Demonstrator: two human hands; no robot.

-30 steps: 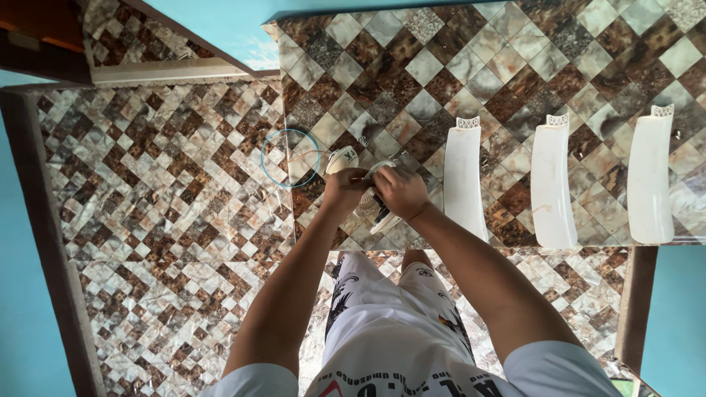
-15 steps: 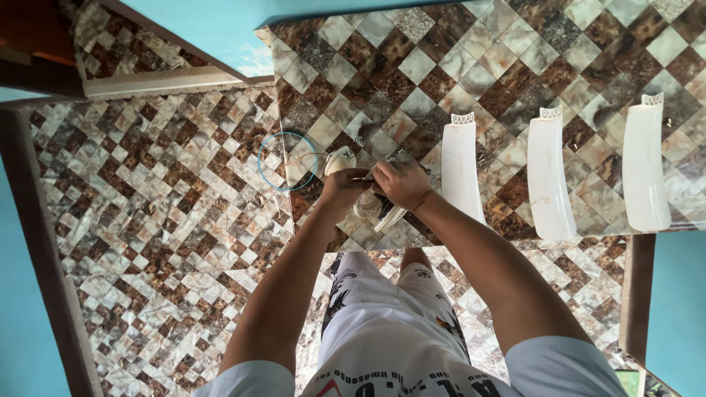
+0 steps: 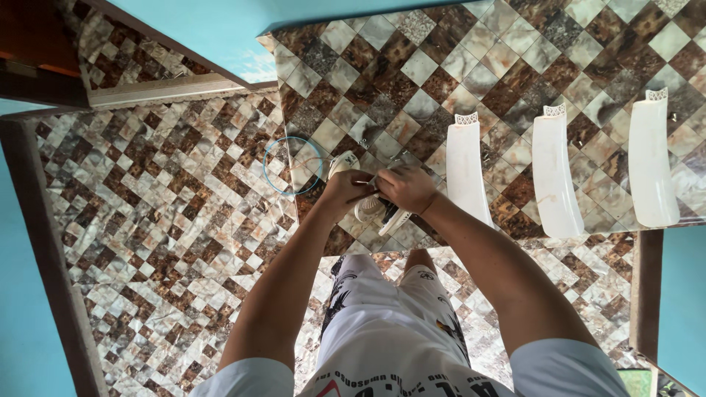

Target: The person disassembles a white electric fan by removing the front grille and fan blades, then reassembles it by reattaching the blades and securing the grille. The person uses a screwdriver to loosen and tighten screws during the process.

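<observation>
Both my hands meet over the near edge of a tiled counter [image 3: 515, 73]. My left hand [image 3: 340, 192] and my right hand [image 3: 406, 188] are closed around a small white round part [image 3: 370, 210] with white pieces sticking out below it. A thin dark rod [image 3: 362, 182] shows between my fingers; what it is I cannot tell. A thin blue ring [image 3: 293, 165] lies at the counter's left edge, just left of my left hand. Three long white curved blades [image 3: 468, 173] [image 3: 557, 176] [image 3: 651, 165] lie side by side to the right of my right hand.
The counter's front edge runs just below my hands, and its left corner is near the ring. Below lies a floor [image 3: 147, 242] with the same brown and cream tiles. A dark wooden frame [image 3: 51, 242] stands at the left, and a turquoise wall [image 3: 220, 29] runs behind.
My hands have stayed together on the white part, shifting only slightly. The view has drifted a little. The ring and the blades have not moved.
</observation>
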